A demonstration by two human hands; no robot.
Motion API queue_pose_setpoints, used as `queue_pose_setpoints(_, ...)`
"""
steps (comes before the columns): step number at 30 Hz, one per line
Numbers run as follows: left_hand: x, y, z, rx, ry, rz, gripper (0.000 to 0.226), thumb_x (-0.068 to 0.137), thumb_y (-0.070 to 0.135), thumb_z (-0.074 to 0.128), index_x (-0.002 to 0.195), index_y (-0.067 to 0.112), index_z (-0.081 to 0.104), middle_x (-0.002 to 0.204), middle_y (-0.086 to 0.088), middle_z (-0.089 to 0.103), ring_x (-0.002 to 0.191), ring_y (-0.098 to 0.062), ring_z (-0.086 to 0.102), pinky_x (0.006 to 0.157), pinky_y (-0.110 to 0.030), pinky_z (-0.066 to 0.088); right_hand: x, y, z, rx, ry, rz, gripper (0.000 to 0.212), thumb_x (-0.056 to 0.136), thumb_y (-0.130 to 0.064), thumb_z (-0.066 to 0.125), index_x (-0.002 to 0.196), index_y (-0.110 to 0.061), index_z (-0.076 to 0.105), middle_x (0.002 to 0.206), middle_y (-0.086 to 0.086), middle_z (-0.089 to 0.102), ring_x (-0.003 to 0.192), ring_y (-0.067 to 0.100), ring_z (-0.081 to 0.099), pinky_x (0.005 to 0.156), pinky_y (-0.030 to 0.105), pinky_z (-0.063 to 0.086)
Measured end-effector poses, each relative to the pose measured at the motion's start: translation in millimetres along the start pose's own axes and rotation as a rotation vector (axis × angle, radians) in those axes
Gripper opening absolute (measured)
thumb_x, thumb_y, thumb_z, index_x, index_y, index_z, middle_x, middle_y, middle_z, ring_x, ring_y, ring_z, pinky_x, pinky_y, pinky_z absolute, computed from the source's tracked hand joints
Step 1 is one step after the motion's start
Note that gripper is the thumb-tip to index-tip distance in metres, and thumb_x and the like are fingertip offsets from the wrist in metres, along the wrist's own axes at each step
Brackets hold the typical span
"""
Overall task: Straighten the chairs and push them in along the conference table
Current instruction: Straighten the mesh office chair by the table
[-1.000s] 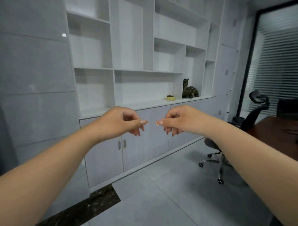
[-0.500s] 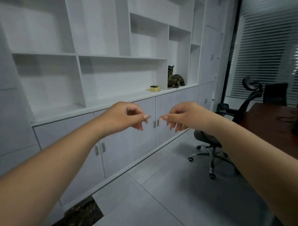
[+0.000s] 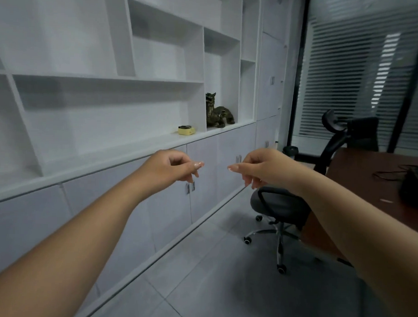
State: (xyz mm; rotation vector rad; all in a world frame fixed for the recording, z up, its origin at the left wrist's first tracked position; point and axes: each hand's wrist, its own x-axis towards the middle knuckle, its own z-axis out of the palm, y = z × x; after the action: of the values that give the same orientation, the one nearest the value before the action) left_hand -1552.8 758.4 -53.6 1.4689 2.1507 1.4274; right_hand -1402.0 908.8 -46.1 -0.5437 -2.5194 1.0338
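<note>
A black swivel chair [image 3: 280, 204] with a headrest stands on castors at the near side of the dark wooden conference table [image 3: 368, 178]; its seat points toward me, partly hidden by my right arm. A second dark chair [image 3: 364, 133] stands at the table's far end. Both my arms are stretched out in front of me in mid-air. My left hand [image 3: 169, 167] and my right hand [image 3: 262, 166] hang with loosely curled fingers and hold nothing. Their fingertips point at each other with a gap between them. Both hands are well short of the chair.
A white wall unit of shelves and low cabinets [image 3: 203, 167] runs along the left, with a dark animal figurine [image 3: 218, 112] and a small yellow object [image 3: 185, 129] on its ledge. A black bag [image 3: 415, 187] lies on the table. Grey tiled floor [image 3: 222, 277] lies between cabinets and chair.
The view has turned right and moved closer, so the chair and table are larger and nearer. My hands keep the same pose, slightly further apart.
</note>
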Motion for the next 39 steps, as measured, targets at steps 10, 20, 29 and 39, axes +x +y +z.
queue_pose_setpoints(10,172.2,-66.5,60.1,-0.041,-0.167,0.059,0.021,0.085,0.033,0.061,0.072,0.018,0.066,0.070,0.005,0.066,0.061,0.005,0.061,0.067,-0.012,0.049,125.5,93.5,-15.7,0.018,0.037,0.124,0.029,0.086,-0.040,0.060,0.072,-0.014,0.057,0.067,-0.002,0.061,0.059,0.008,0.055,0.055,0.013,0.046)
queue_pose_setpoints(20,380.5,-110.6,93.8,-0.118,-0.350,0.200,0.023,0.086,0.036,0.059,0.073,0.017,0.066,0.071,0.004,0.066,0.063,0.003,0.061,0.068,-0.013,0.051,281.0,155.2,-75.0,0.003,0.256,0.262,0.027,0.086,-0.036,0.061,0.069,-0.015,0.057,0.064,-0.001,0.060,0.058,0.011,0.054,0.061,0.019,0.046)
queue_pose_setpoints(29,499.8,-126.4,200.3,-0.194,-0.566,0.251,0.024,0.089,0.031,0.058,0.071,0.017,0.065,0.068,0.004,0.066,0.064,0.000,0.061,0.072,-0.018,0.051,328.4,253.7,-135.3,0.051,0.434,0.409,0.029,0.084,-0.038,0.064,0.071,-0.012,0.063,0.060,-0.001,0.061,0.053,0.009,0.054,0.055,0.018,0.047)
queue_pose_setpoints(39,628.9,-103.8,360.1,-0.178,-0.724,0.246,0.026,0.088,0.035,0.058,0.071,0.017,0.065,0.069,0.004,0.065,0.064,0.000,0.062,0.071,-0.016,0.052,363.2,394.8,-240.7,0.134,0.598,0.476,0.029,0.083,-0.039,0.064,0.070,-0.013,0.063,0.061,0.000,0.063,0.061,0.013,0.058,0.064,0.020,0.051)
